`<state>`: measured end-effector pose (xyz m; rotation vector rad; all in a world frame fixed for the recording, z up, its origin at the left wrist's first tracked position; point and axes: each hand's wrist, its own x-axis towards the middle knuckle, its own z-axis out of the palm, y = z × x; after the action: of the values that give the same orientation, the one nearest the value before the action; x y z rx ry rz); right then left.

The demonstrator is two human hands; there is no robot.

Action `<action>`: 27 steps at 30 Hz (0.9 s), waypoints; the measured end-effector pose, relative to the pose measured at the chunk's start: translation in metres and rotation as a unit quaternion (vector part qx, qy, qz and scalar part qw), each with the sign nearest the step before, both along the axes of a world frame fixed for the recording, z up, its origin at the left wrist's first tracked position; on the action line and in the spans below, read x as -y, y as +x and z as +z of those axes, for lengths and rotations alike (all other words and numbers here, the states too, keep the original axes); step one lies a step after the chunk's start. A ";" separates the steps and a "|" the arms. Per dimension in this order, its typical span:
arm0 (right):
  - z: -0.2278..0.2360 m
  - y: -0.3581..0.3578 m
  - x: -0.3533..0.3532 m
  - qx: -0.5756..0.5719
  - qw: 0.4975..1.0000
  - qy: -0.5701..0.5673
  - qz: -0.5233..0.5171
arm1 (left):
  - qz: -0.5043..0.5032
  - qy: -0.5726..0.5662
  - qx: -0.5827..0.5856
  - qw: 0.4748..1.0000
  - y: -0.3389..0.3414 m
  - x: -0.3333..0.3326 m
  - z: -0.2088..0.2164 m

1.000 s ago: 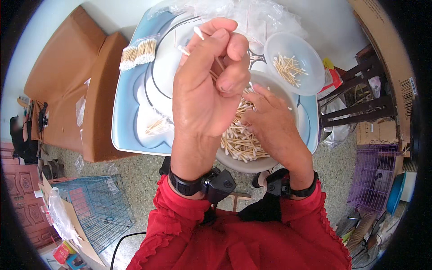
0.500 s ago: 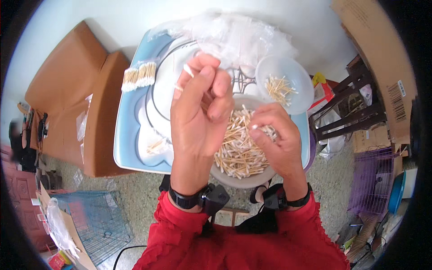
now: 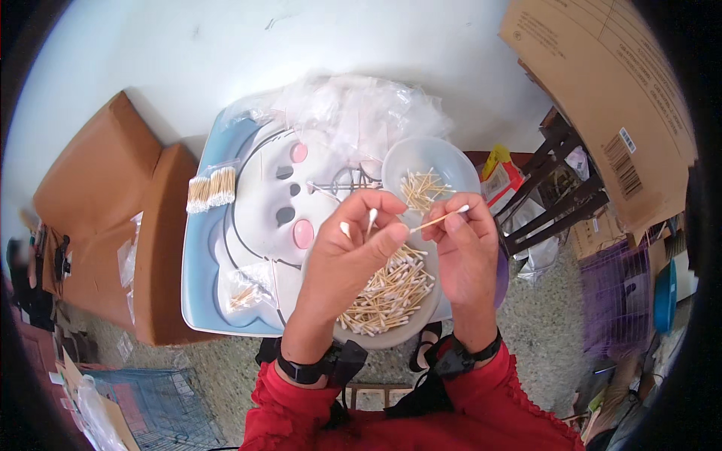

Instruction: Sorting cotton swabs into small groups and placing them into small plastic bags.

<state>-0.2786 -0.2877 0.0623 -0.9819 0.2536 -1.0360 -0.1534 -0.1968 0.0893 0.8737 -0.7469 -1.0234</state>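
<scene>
Pinching one swab (image 3: 444, 219) in right hand (image 3: 468, 252) and clasping more swabs (image 3: 372, 216) in left hand (image 3: 347, 252), close above bowl (image 3: 391, 340), seemingly to keep its pile (image 3: 387, 301) within reach.

I see through head camera, left of worn fisheye pair. View faces down and forward from above red sleeves (image 3: 293, 417), entering at lower edge. Left hand (image 3: 344, 259) and right hand (image 3: 464, 255) near lens, mid-frame; table (image 3: 197, 278) beneath, farther off. Wall (image 3: 316, 41) fills top, floor (image 3: 526, 331) shows below. Edges bow toward dark round rim.
</scene>
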 end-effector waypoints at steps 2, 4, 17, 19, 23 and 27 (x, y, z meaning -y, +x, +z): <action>0.002 -0.001 -0.001 0.010 1.000 -0.010 -0.013 | -0.029 0.019 0.016 0.999 -0.001 0.001 0.000; 0.004 0.000 -0.002 0.006 0.999 -0.032 -0.022 | -0.035 0.020 0.030 0.999 -0.003 0.002 0.001; 0.001 0.002 -0.012 -0.019 0.997 -0.079 0.006 | 0.026 -0.037 -0.013 0.999 -0.009 0.006 -0.007; 0.000 0.003 -0.013 -0.019 0.997 -0.072 0.013 | 0.020 -0.034 -0.017 0.999 -0.007 0.005 -0.007; 0.001 0.005 -0.014 -0.010 0.998 -0.057 0.023 | 0.011 -0.031 -0.024 0.999 -0.005 0.003 -0.007; 0.002 0.006 -0.015 -0.005 0.998 -0.064 0.025 | 0.012 -0.033 -0.022 0.999 -0.004 0.003 -0.006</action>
<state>-0.2729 -0.2729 0.0646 -1.1042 0.1712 -1.0118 -0.1572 -0.2001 0.0836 0.7997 -0.7280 -0.9891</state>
